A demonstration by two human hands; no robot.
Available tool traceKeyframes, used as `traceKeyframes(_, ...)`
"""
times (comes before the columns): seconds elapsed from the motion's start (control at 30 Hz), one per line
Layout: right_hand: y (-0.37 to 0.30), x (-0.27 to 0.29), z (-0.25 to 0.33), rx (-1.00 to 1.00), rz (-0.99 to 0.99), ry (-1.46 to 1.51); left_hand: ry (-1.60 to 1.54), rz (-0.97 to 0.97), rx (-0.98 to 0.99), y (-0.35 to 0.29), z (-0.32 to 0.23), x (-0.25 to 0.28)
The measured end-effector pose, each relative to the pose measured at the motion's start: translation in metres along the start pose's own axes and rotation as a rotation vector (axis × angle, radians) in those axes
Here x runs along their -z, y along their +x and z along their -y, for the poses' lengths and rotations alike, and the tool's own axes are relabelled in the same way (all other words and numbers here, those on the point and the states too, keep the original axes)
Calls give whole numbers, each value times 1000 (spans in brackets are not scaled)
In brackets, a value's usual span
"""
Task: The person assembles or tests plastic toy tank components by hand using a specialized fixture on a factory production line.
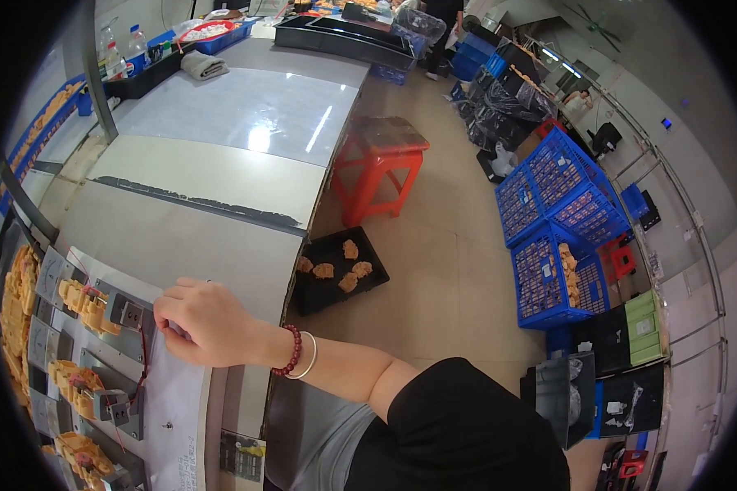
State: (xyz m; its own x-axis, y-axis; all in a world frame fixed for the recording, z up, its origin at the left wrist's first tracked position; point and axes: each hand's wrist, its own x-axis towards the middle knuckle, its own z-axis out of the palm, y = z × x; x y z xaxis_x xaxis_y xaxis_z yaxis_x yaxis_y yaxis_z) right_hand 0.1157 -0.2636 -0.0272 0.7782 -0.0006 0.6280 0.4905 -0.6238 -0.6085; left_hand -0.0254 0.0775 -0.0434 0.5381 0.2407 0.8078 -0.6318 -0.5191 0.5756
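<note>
My right hand reaches in from the right over the bench, a red bead bracelet and a pale bangle on its wrist. Its fingers are curled, thumb on the near side, beside the grey metal block of the farthest fixture. What lies between the fingertips is hidden. In that fixture sits a tan moulded plastic part with a pinkish spot. Two similar parts, the middle one and the nearest one, sit in fixtures closer to me. A thin red wire hangs by the hand. My left hand is out of view.
Tan pieces are heaped along the left edge. Beyond the bench edge, a black tray with several tan pieces lies beside a red stool. Blue crates stand at right. Bottles and a grey cloth are far left.
</note>
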Motion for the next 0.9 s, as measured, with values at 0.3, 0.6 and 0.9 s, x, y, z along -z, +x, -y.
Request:
traceKeyframes(0.3, 10, -27, 19, -70, 146, 35, 581, 115, 494, -10, 6, 50)
traceKeyframes(0.6, -4, 3, -1, 106, 177, -51, 676, 181, 277, 10, -26, 21)
traceKeyframes(0.9, -2, 6, -10, 114, 210, -53, 785, 176, 277, 10, -33, 4)
